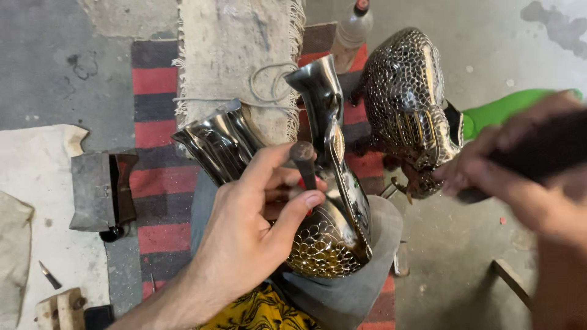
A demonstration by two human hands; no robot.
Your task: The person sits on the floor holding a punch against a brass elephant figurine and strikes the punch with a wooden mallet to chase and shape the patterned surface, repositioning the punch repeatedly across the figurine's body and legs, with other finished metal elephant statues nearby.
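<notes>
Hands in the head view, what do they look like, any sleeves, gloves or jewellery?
Both are bare: no gloves, rings or watch visible. The left hand runs into an uncovered, hairy forearm with no sleeve in view. The right hand is motion-blurred, so fine detail cannot be told; its forearm also looks unsleeved.

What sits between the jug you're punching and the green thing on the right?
In the head view, a second, scale-patterned metal jug stands between the jug under the left hand and the green thing.
</notes>
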